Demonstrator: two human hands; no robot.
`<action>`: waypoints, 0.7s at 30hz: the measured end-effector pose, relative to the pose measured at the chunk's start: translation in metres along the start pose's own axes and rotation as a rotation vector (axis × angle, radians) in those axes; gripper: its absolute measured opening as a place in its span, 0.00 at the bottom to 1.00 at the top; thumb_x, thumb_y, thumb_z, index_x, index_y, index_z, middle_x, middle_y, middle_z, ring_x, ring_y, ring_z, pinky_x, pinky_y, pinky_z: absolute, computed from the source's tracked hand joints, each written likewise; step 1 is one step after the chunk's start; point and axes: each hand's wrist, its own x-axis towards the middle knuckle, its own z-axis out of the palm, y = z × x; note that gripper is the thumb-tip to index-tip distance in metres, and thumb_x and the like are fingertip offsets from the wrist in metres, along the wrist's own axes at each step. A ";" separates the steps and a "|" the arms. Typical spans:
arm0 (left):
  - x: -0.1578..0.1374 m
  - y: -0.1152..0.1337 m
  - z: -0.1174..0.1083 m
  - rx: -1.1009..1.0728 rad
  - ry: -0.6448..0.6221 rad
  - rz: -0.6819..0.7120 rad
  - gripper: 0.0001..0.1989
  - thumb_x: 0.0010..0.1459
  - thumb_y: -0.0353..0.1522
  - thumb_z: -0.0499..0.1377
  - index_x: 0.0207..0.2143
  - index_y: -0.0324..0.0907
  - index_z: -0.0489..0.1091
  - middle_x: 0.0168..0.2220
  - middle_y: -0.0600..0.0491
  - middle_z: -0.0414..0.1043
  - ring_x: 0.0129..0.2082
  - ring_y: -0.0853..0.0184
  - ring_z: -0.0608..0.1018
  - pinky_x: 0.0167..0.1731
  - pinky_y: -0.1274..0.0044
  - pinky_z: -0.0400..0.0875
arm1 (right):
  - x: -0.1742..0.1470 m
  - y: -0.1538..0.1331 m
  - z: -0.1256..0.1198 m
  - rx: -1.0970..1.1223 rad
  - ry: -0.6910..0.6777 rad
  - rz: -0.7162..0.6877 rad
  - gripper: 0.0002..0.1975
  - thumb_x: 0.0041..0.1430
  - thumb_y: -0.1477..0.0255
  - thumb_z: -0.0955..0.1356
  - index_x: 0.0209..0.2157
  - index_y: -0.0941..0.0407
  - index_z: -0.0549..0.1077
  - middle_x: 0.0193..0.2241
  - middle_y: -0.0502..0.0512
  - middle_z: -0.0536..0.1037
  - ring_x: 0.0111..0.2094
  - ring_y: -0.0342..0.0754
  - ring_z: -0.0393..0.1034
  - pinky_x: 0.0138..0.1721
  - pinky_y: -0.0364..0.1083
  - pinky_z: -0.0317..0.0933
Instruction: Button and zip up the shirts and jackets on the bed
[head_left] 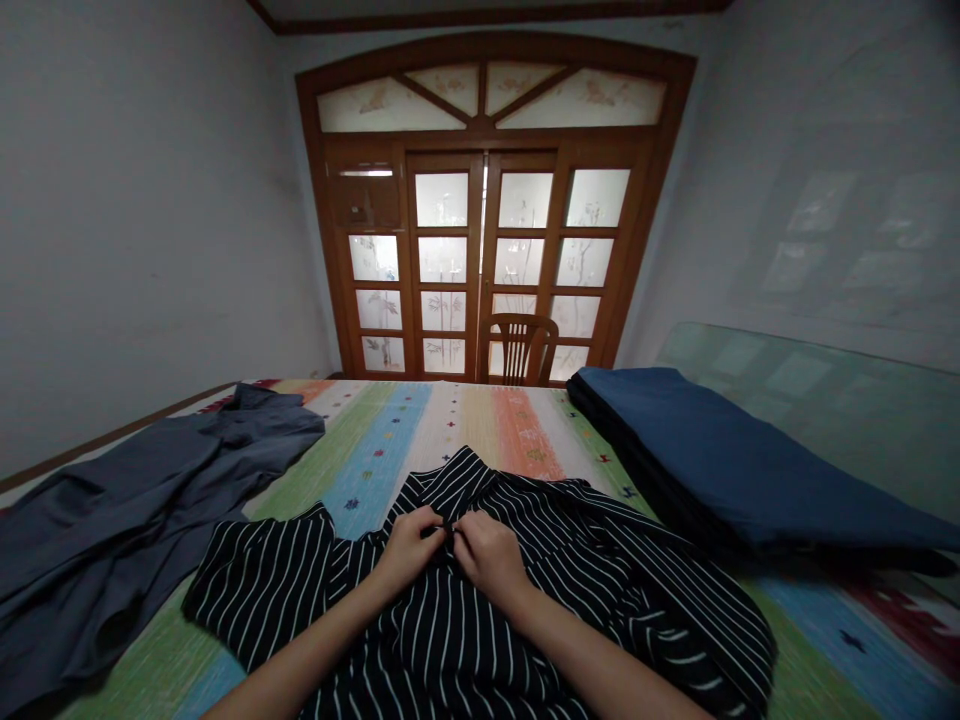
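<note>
A black shirt with white stripes (450, 630) lies spread on the bed, its collar pointing away from me and its sleeves out to both sides. Just below the collar, my left hand (411, 545) pinches the front of the shirt. Close beside it, my right hand (489, 552) pinches the same spot from the other side, the fingertips of both hands almost touching. Whether a button sits between the fingers is too small to make out.
Colourful striped bedding (382, 440) covers the bed. Rumpled grey clothing (150, 500) lies at the left, a folded dark blue cloth stack (735, 450) at the right. A wooden chair (519, 345) stands beyond the bed before wooden glazed doors (480, 260).
</note>
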 end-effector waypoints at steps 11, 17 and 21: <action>-0.002 0.009 -0.009 -0.103 -0.137 -0.094 0.11 0.46 0.37 0.50 0.20 0.40 0.64 0.22 0.57 0.63 0.26 0.69 0.67 0.30 0.78 0.61 | 0.008 0.014 0.004 0.631 -0.127 0.271 0.03 0.48 0.77 0.62 0.24 0.57 0.67 0.23 0.48 0.70 0.28 0.42 0.66 0.31 0.41 0.59; -0.002 0.011 -0.011 -0.177 -0.149 -0.154 0.15 0.45 0.41 0.50 0.16 0.39 0.61 0.17 0.59 0.57 0.22 0.71 0.63 0.24 0.79 0.57 | 0.007 0.016 0.005 0.686 -0.190 0.240 0.03 0.48 0.77 0.63 0.26 0.58 0.69 0.25 0.48 0.72 0.29 0.43 0.66 0.32 0.41 0.59; 0.000 0.009 -0.011 -0.212 -0.161 -0.202 0.15 0.43 0.41 0.51 0.15 0.39 0.61 0.16 0.59 0.57 0.21 0.72 0.61 0.24 0.79 0.56 | 0.007 0.013 0.003 0.655 -0.214 0.193 0.03 0.48 0.78 0.63 0.27 0.59 0.68 0.26 0.50 0.72 0.30 0.43 0.66 0.33 0.41 0.58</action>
